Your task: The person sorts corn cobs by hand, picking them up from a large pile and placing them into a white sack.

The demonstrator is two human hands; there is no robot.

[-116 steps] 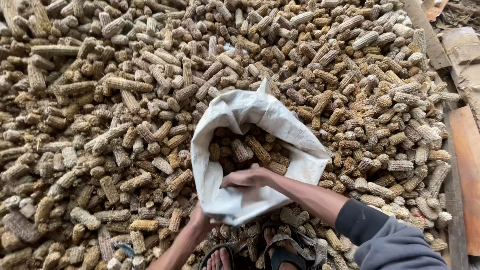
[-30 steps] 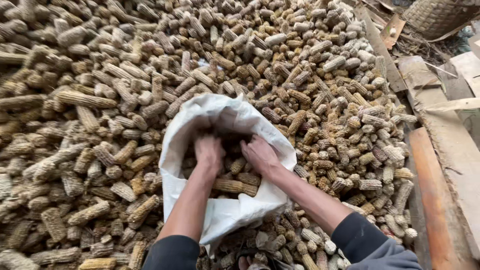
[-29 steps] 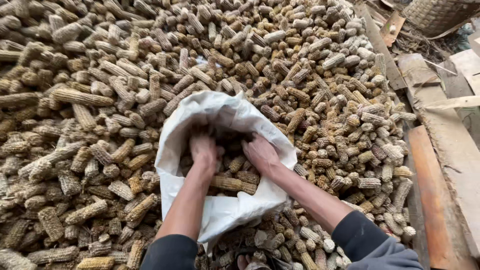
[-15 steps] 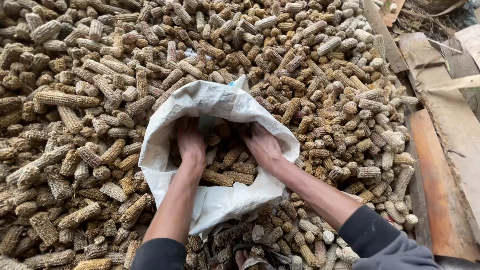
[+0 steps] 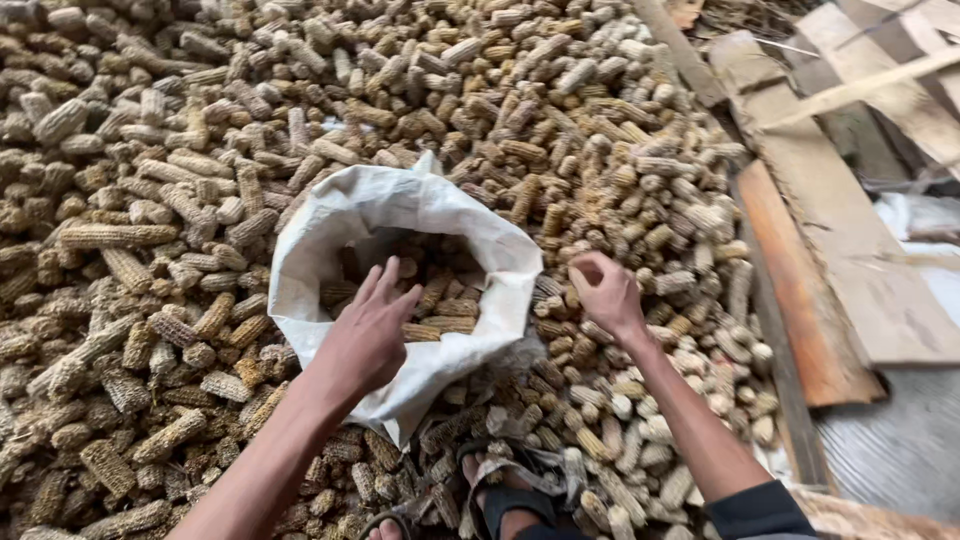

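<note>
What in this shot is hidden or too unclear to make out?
Head view only:
- How full the sack is: its rim and the left hand hide the inside.
- What the right hand holds, if anything: curled fingers cover it.
- The sandal: cut off by the bottom edge.
- The ground: cobs bury it.

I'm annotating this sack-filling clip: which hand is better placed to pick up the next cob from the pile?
Probably the right hand: it is outside the white sack, fingers curled down on the loose cobs beside the rim. The left hand is open over the sack's mouth, away from the pile.
</note>
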